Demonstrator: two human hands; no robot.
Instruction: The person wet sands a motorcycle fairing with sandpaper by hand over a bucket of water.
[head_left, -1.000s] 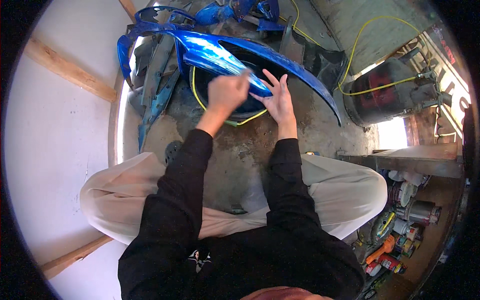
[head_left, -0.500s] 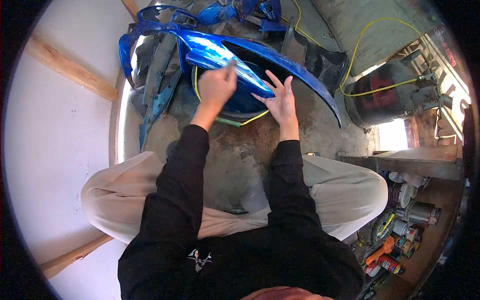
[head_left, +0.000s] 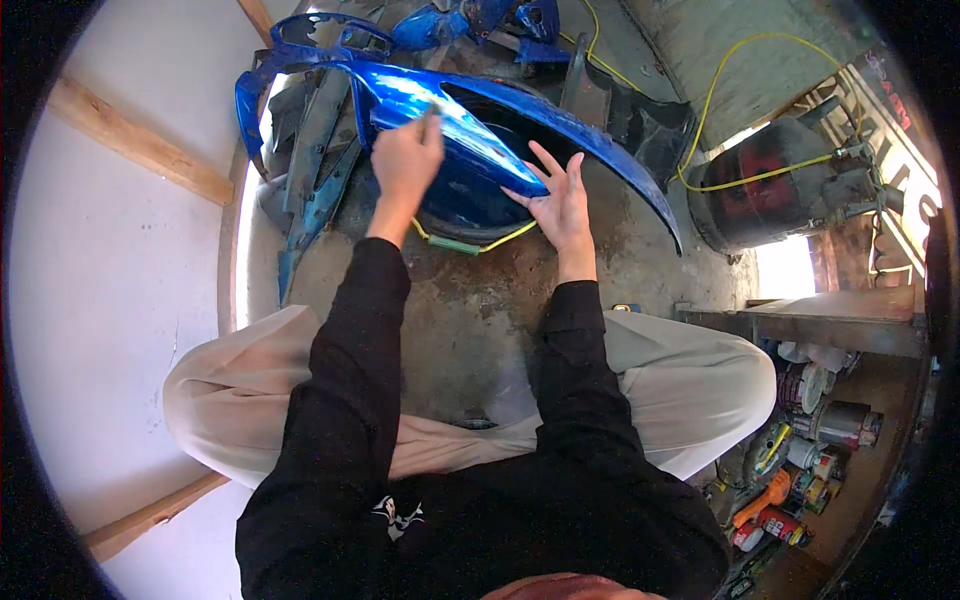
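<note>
Head view: one blue panel point(head_left: 405, 92) is set above a round dark tub point(head_left: 465, 225), toward the far edge of the floor point(head_left: 470, 335). Its short arm is placed between the hands; the pointed tip is met from below by the right hand point(head_left: 562, 212), palm turned up, fingers spread wide. The left hand point(head_left: 405, 165) is drawn narrow, fingers curled, at the short arm's broad end; whether anything small is held in it cannot be told.

Panel: glossy, deep blue, streaked with white glare along the short arm; divided into that arm and a long thin one, bowed toward the right and tapered to a point.

Tub: partly covered by the panel; a yellow band point(head_left: 510, 236) is seen along its near rim; contents too dark to be told.

Shelf point(head_left: 840, 335): wooden, by the right edge of the floor; a metal can point(head_left: 845, 423), a red can point(head_left: 780, 528) and an orange tool point(head_left: 765, 497) are crowded together below its board.

Tank point(head_left: 775, 205): dark, red-patched, beyond the shelf; a yellow hose point(head_left: 770, 175) is attached.
</note>
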